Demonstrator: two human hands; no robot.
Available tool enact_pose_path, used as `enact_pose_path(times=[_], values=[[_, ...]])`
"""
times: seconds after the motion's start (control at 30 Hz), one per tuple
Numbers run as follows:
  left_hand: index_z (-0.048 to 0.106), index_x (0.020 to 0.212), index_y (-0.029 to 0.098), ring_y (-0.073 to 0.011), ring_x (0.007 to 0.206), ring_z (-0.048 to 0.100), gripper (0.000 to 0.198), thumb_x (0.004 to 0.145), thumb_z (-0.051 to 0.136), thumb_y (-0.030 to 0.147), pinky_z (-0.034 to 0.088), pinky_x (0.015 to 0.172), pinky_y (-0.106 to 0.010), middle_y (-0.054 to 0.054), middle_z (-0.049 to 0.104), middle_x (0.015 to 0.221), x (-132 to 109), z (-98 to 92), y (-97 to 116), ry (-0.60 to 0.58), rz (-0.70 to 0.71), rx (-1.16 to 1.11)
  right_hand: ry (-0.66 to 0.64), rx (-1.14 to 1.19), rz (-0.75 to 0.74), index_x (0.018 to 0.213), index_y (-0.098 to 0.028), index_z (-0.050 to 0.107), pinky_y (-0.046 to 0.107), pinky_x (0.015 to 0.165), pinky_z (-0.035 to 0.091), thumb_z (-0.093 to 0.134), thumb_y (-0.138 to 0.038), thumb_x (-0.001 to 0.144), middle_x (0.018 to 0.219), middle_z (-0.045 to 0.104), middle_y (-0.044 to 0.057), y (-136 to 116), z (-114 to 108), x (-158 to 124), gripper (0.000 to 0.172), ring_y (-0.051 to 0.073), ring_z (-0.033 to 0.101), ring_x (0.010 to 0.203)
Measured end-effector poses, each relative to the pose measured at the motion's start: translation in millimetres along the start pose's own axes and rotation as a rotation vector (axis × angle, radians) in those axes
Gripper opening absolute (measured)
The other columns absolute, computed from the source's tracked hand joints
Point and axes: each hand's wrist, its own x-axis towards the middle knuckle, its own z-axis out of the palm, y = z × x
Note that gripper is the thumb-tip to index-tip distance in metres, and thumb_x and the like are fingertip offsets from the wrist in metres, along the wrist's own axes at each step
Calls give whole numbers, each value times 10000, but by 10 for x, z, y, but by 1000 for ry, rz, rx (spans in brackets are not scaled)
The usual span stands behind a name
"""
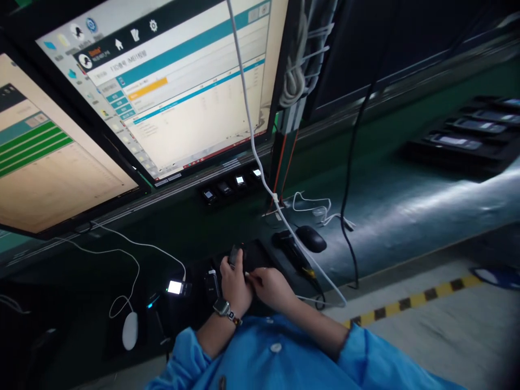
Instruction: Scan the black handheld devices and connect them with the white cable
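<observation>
My left hand point(236, 284), with a watch on the wrist, is wrapped round a small dark device point(234, 254) above the dark mat. Close on its right, the fingers of my right hand point(270, 286) pinch a small white cable end point(247, 274) near the device's side. Whether the cable end touches the device cannot be made out. Left of my left hand lies another dark device point(212, 286) with a white piece at its top. Further left, a device with a bright screen point(175, 287) has a white cable attached.
Two monitors point(195, 108) stand behind. A black mouse point(311, 239) and a dark handheld tool point(293, 252) lie to the right, a white mouse point(130, 330) to the left. A white cable point(252, 135) hangs across the view. Trays of devices point(459, 142) sit far right.
</observation>
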Motion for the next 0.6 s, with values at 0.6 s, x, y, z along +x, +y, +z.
enact_pose_path(times=[0.6], values=[[131, 1505, 214, -222, 1372, 312, 879, 746, 561, 106, 246, 1166, -347, -147, 234, 1400, 694, 651, -204, -203, -260, -553, -169, -69, -31, 758, -169, 728, 264, 629, 389, 471, -206, 879, 800, 740, 106, 674, -99, 790, 286, 202, 671, 744]])
